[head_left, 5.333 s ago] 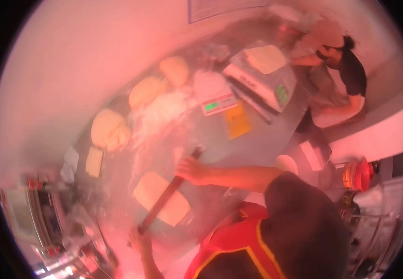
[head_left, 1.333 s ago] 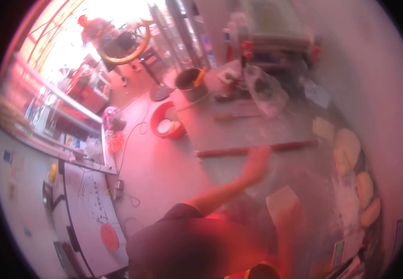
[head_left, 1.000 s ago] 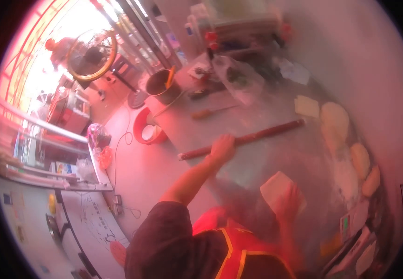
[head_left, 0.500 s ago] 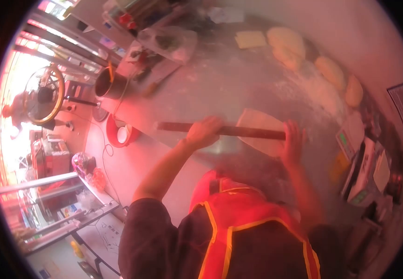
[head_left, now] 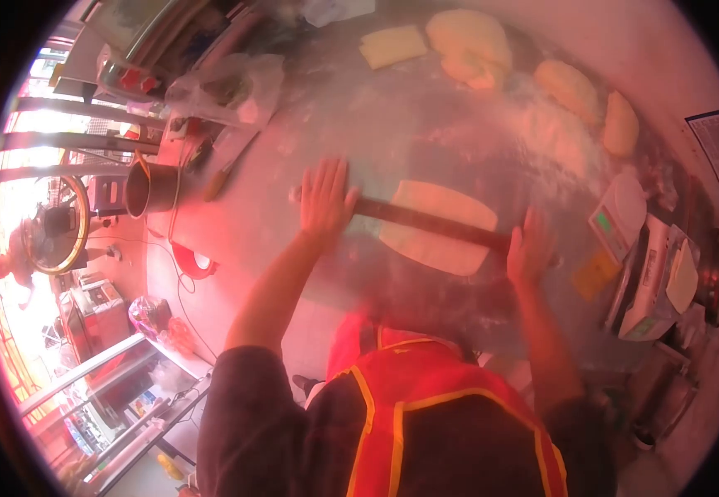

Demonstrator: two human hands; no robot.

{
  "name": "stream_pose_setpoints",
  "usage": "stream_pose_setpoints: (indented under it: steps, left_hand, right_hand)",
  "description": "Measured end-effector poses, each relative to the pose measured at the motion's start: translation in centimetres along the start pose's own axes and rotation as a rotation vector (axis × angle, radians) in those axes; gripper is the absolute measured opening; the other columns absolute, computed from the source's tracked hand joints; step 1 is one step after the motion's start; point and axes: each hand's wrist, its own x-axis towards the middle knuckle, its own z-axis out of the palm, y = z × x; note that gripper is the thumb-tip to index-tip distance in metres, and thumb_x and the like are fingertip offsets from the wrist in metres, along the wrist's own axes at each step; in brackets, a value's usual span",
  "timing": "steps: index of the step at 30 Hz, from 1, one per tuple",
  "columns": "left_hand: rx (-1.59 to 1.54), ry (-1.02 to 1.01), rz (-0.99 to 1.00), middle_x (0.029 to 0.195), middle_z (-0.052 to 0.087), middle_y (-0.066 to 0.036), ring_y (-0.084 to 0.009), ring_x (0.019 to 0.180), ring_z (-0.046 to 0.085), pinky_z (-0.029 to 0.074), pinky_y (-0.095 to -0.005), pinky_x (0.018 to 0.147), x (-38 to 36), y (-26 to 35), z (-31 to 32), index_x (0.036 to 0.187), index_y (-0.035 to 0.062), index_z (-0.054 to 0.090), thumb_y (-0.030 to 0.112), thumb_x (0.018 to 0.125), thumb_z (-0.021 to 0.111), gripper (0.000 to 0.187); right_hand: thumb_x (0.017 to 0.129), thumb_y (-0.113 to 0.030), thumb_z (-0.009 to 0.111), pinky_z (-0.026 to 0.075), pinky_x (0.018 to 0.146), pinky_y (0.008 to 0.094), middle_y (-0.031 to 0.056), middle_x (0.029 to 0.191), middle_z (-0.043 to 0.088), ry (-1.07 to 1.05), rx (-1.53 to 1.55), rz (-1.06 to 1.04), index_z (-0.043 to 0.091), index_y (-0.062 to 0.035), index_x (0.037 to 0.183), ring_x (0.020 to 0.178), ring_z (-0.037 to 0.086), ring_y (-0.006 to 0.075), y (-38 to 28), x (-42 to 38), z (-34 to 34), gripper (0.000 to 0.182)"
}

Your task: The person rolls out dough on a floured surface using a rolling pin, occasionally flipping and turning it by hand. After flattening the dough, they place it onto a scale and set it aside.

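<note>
A brown wooden rolling pin [head_left: 426, 220] lies across a flat sheet of pale dough [head_left: 438, 255] on the work table. My left hand [head_left: 326, 203] rests on the pin's left part, its fingers stretched out flat and pointing away from me. On the pin's right end is my right hand [head_left: 530, 250], fingers also extended and somewhat blurred. Both palms press on the pin rather than wrap round it. Dough shows on the near and far sides of the pin.
Along the back lie a rectangular dough piece [head_left: 394, 47], a large dough lump [head_left: 469, 50] and smaller lumps [head_left: 569, 89]. Loose flour [head_left: 558, 137] is scattered nearby. A scale [head_left: 614, 219] stands right; a dark pot [head_left: 150, 188] and plastic bag [head_left: 247, 87] are left.
My left hand has gone from wrapped round the pin to lying flat on it and sits farther left and forward. The dough sheet shows on more of both sides. The camera view has shifted.
</note>
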Motion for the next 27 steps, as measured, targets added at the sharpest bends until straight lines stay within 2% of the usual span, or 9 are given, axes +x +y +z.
stream_pose_setpoints:
  steps: [4, 7, 10, 15, 20, 21, 24, 25, 27]
  left_hand:
    - [0.058, 0.1, 0.117, 0.15, 0.036, -0.013, -0.0326, 0.142, 0.028, 0.018, -0.055, 0.115, 9.3, -1.0, 1.8, 0.147, 0.0077, 0.034, 0.039, 0.096, 0.047, 0.061]
    - [0.022, -0.015, 0.067, 0.153, 0.033, -0.013, -0.0322, 0.144, 0.024, 0.017, -0.0547, 0.115, 14.1, -0.5, 1.0, 0.148, 0.0096, 0.033, 0.04, 0.096, 0.046, 0.061]
    - [0.032, -0.009, 0.069, 0.149, 0.039, -0.012, -0.0295, 0.143, 0.027, 0.018, -0.0521, 0.116, 9.7, -0.5, 0.0, 0.144, 0.007, 0.039, 0.042, 0.092, 0.054, 0.064]
    - [-0.095, -0.056, 0.04, 0.148, 0.039, -0.014, -0.0302, 0.142, 0.029, 0.019, -0.0519, 0.116, -3.4, -1.3, -1.7, 0.143, 0.0061, 0.039, 0.025, 0.085, 0.059, 0.064]
    - [0.061, -0.007, 0.07, 0.126, 0.057, -0.014, -0.0314, 0.127, 0.046, 0.028, -0.0488, 0.111, -3.0, -1.3, -0.9, 0.128, 0.0037, 0.053, 0.014, 0.075, 0.062, 0.055]
    - [0.002, 0.079, 0.165, 0.105, 0.062, -0.011, -0.031, 0.11, 0.055, 0.038, -0.0445, 0.101, -2.3, -1.4, -0.5, 0.109, 0.0049, 0.062, 0.013, 0.07, 0.064, 0.04]
    - [-0.027, -0.102, -0.072, 0.097, 0.061, -0.01, -0.0308, 0.102, 0.055, 0.044, -0.043, 0.09, -6.4, 2.9, -3.4, 0.095, 0.0075, 0.062, 0.015, 0.068, 0.067, 0.028]
    - [-0.017, 0.016, -0.053, 0.086, 0.06, -0.009, -0.0311, 0.089, 0.058, 0.048, -0.0438, 0.076, -9.1, 4.5, -4.3, 0.086, 0.0101, 0.061, 0.017, 0.066, 0.07, 0.023]
    - [-0.03, 0.019, -0.176, 0.08, 0.061, -0.009, -0.0305, 0.079, 0.061, 0.049, -0.0437, 0.067, -15.8, 7.5, -3.9, 0.085, 0.0121, 0.061, 0.018, 0.066, 0.071, 0.023]
  right_hand:
    - [0.1, -0.032, 0.041, 0.023, 0.112, 0.0573, 0.0148, 0.15, 0.036, 0.013, -0.102, 0.047, 0.033, -0.0069, 0.147, 0.14, 0.031, 0.0322, 0.9, 8.2, 1.0, 0.053]
    - [0.1, -0.03, 0.042, 0.022, 0.112, 0.0573, 0.0149, 0.151, 0.035, 0.078, -0.109, 0.03, 0.032, -0.007, 0.147, 0.141, 0.03, 0.0322, 1.0, 9.5, 1.1, 0.054]
    - [0.098, -0.029, 0.047, 0.021, 0.113, 0.0571, 0.0152, 0.151, 0.034, 0.041, -0.004, -0.017, 0.031, -0.0053, 0.147, 0.141, 0.03, 0.033, 0.1, 5.5, -0.2, 0.057]
    - [0.086, -0.02, 0.063, 0.025, 0.111, 0.0551, 0.0195, 0.146, 0.04, -0.031, 0.083, -0.112, 0.038, -0.0029, 0.143, 0.137, 0.035, 0.0383, -2.5, -6.5, -2.6, 0.065]
    - [0.078, -0.01, 0.069, 0.034, 0.103, 0.0523, 0.0162, 0.126, 0.054, -0.053, 0.147, -0.166, 0.05, -0.0058, 0.129, 0.121, 0.048, 0.0381, 0.0, -6.5, -0.8, 0.054]
    - [0.077, -0.009, 0.07, 0.036, 0.102, 0.0509, 0.0148, 0.122, 0.055, -0.094, 0.211, -0.198, 0.051, -0.0061, 0.125, 0.118, 0.049, 0.0372, 0.3, -4.6, -0.8, 0.051]
    - [0.076, -0.009, 0.072, 0.038, 0.099, 0.0473, 0.0113, 0.111, 0.058, -0.259, 0.339, -0.386, 0.055, -0.0067, 0.116, 0.11, 0.053, 0.0344, 3.8, -1.0, -3.5, 0.044]
    - [0.075, -0.01, 0.073, 0.038, 0.1, 0.0464, 0.0106, 0.11, 0.058, -0.249, 0.37, -0.473, 0.055, -0.0068, 0.114, 0.109, 0.054, 0.0335, 4.4, 0.3, -3.8, 0.043]
    - [0.076, -0.012, 0.073, 0.038, 0.101, 0.0459, 0.0101, 0.109, 0.058, -0.196, 0.379, -0.676, 0.055, -0.0071, 0.113, 0.109, 0.054, 0.0317, 4.1, 2.6, -4.7, 0.042]
